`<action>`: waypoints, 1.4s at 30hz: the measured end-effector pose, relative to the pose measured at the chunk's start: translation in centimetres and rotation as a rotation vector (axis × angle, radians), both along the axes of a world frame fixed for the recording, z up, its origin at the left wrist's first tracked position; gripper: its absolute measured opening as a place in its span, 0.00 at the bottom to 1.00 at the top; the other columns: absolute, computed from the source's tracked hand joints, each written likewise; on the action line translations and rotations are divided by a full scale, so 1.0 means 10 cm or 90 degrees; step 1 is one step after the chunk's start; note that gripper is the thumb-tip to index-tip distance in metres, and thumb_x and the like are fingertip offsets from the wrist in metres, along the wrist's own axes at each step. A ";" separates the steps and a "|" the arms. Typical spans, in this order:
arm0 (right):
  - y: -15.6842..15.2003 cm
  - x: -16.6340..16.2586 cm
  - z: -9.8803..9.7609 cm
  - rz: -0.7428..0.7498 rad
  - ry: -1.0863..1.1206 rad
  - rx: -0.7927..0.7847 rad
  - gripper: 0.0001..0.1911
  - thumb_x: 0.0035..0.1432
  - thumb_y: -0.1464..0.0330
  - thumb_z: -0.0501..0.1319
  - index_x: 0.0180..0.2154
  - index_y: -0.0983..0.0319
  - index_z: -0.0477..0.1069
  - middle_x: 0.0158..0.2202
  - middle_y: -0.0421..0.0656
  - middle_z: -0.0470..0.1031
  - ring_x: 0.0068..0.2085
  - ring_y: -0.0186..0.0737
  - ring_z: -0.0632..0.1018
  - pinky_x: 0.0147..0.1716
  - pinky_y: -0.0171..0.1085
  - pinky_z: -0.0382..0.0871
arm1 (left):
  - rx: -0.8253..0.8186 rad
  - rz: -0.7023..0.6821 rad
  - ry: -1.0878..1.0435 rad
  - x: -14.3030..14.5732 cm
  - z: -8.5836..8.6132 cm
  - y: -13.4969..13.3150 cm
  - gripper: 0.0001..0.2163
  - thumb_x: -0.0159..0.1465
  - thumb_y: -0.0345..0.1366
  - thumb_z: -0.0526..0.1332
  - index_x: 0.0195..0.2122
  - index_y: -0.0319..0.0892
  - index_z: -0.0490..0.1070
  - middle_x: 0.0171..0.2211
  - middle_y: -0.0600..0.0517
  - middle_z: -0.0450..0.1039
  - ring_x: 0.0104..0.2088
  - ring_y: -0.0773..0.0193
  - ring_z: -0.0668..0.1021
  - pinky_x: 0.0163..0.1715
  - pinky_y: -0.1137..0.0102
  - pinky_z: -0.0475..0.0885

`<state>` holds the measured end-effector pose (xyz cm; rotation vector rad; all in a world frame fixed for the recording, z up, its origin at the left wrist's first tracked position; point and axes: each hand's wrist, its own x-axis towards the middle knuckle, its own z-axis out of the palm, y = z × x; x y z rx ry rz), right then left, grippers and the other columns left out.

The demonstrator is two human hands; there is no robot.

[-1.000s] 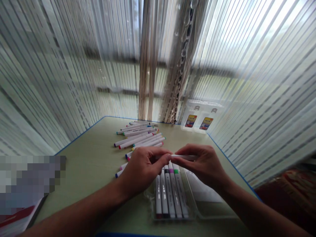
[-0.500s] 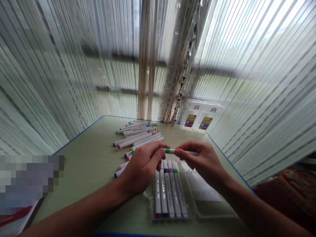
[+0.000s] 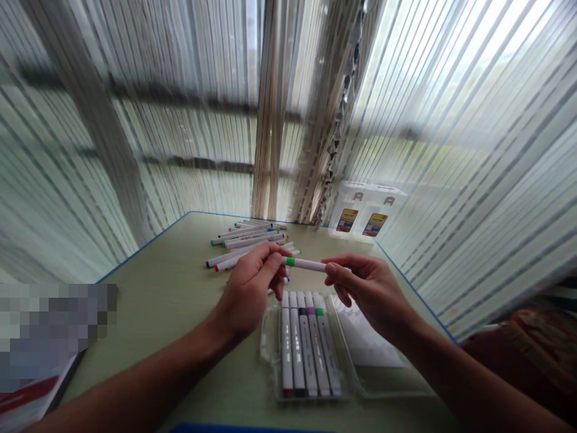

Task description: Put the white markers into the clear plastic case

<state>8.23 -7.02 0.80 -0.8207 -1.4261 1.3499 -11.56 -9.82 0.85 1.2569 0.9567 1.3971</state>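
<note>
Between my two hands a white marker [image 3: 309, 264] with a green band is held level above the table. My left hand [image 3: 255, 279] pinches its end beside the green band. The fingers of my right hand [image 3: 365, 282] close on the other end. Just below lies an open clear plastic case [image 3: 347, 379], where several white markers [image 3: 309, 349] stand side by side; black, purple and green bands show on some. Behind my left hand, loose markers [image 3: 246, 240] with coloured ends are spread in a pile, partly hidden by that hand.
Two clear cases with yellow labels [image 3: 375, 224] stand upright at the table's back right. A pale green table [image 3: 148, 313] with blue edging carries everything. String curtains [image 3: 198, 132] hang behind it. A blurred-out object [image 3: 45, 343] sits at the left edge.
My left hand has moved left and slightly up, and more of the marker's white barrel now shows between my hands. My right hand has shifted slightly; the case markers stay put.
</note>
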 end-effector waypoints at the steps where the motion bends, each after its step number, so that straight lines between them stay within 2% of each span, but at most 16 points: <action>1: 0.00 0.00 0.00 0.004 0.014 -0.002 0.10 0.52 0.66 0.71 0.36 0.64 0.80 0.24 0.41 0.76 0.18 0.25 0.67 0.15 0.27 0.59 | -0.010 0.005 -0.019 -0.01 0.00 0.01 0.05 0.65 0.34 0.55 0.37 0.38 0.67 0.24 0.56 0.65 0.19 0.71 0.69 0.20 0.74 0.67; 10: -0.01 -0.02 0.06 0.048 0.122 -0.064 0.10 0.53 0.66 0.70 0.37 0.64 0.81 0.26 0.44 0.79 0.17 0.24 0.68 0.14 0.24 0.61 | -0.054 0.016 -0.129 -0.01 0.03 0.03 0.04 0.64 0.31 0.56 0.36 0.38 0.68 0.23 0.56 0.63 0.18 0.71 0.68 0.18 0.73 0.66; 15: 0.01 -0.02 0.08 0.032 0.177 -0.121 0.11 0.52 0.65 0.71 0.36 0.65 0.81 0.27 0.46 0.81 0.17 0.25 0.70 0.13 0.23 0.63 | -0.032 -0.010 -0.152 -0.01 0.03 0.01 0.07 0.65 0.33 0.55 0.39 0.36 0.71 0.24 0.54 0.67 0.18 0.71 0.68 0.19 0.73 0.65; 21: 0.06 0.00 0.09 -0.035 0.189 -0.184 0.11 0.50 0.66 0.71 0.34 0.66 0.80 0.28 0.47 0.82 0.17 0.29 0.75 0.13 0.23 0.67 | 0.023 -0.041 -0.112 0.00 0.05 -0.03 0.12 0.67 0.36 0.54 0.45 0.34 0.71 0.30 0.49 0.73 0.19 0.70 0.71 0.21 0.72 0.66; 31: 0.09 0.01 0.10 -0.091 0.180 -0.216 0.07 0.57 0.68 0.66 0.31 0.65 0.76 0.26 0.47 0.81 0.18 0.31 0.77 0.13 0.24 0.68 | 0.106 -0.048 0.005 0.02 0.04 -0.12 0.16 0.68 0.39 0.54 0.53 0.37 0.69 0.36 0.46 0.75 0.22 0.71 0.72 0.25 0.71 0.68; 42: 0.11 0.03 0.08 -0.090 0.161 -0.229 0.06 0.58 0.69 0.65 0.31 0.65 0.76 0.26 0.46 0.81 0.19 0.31 0.77 0.14 0.25 0.68 | 0.115 0.007 0.071 0.01 -0.02 -0.03 0.13 0.68 0.38 0.56 0.46 0.35 0.71 0.33 0.47 0.77 0.20 0.73 0.71 0.22 0.75 0.67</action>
